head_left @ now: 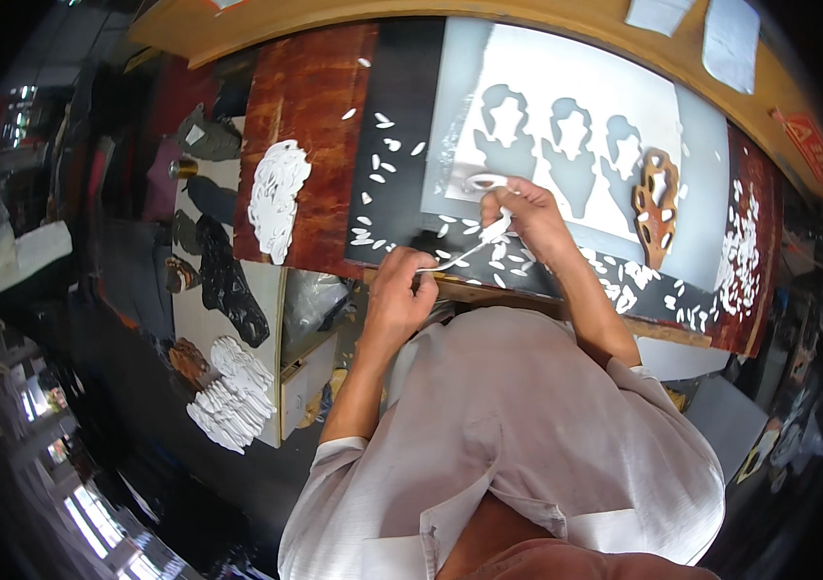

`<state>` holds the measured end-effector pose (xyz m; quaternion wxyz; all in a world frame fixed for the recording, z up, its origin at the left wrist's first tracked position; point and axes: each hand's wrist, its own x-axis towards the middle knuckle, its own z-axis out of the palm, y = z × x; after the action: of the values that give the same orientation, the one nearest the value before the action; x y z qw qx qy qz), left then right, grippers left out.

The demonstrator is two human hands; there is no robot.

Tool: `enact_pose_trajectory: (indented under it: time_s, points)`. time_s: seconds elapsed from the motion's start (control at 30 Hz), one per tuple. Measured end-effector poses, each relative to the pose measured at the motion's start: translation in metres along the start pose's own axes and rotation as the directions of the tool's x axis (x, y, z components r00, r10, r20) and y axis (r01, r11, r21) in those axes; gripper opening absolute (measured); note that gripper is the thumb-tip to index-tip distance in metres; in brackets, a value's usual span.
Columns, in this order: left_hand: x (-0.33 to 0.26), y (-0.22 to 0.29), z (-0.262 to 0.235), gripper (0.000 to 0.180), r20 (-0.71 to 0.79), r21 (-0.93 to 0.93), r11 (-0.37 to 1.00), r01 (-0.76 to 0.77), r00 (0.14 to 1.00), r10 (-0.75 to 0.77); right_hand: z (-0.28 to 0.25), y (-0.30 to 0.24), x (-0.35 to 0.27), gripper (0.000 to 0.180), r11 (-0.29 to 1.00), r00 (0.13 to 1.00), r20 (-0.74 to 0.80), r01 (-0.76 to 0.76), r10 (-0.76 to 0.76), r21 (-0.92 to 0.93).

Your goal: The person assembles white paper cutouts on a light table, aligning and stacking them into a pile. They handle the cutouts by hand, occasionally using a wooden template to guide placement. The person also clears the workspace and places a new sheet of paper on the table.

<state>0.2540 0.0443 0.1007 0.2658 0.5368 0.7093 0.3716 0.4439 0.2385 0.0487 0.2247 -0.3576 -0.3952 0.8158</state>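
Over the near edge of the bench, a white cut-out piece [496, 230] with a loop at its far end stretches between my two hands. My right hand [533, 218] pinches it just below the loop, fingers closed. The thin near end runs to my left hand [398, 292], lower and to the left, closed with thumb and forefinger on it. Beyond them lies a white sheet [585, 72] with several matching shapes cut out, resting on a grey board [701, 145]. A brown template with holes [661, 215] lies on the sheet's right edge.
Small white oval scraps [624, 275] litter the black mat [402, 68], with more heaped at right [742, 256]. White cut pieces [279, 198] are piled on the red-brown board at left. Another stack of white pieces [235, 396] sits on a lower side table.
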Motion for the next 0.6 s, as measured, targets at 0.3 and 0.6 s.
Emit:
enact_pose_trajectory:
  time_s: [0.3, 0.6]
  points:
    - [-0.002, -0.086, -0.033, 0.041, -0.113, -0.214, 0.967, 0.136, 0.980, -0.163, 0.078, 0.009, 0.036, 0.041, 0.944, 0.996, 0.075, -0.076, 0.054, 0.323]
    - [0.062, -0.084, -0.057, 0.025, 0.094, -0.854, 0.458, 0.249, 0.938, -0.334, 0.151, 0.032, 0.052, 0.033, 0.971, 0.984, 0.176, -0.053, 0.011, 0.234]
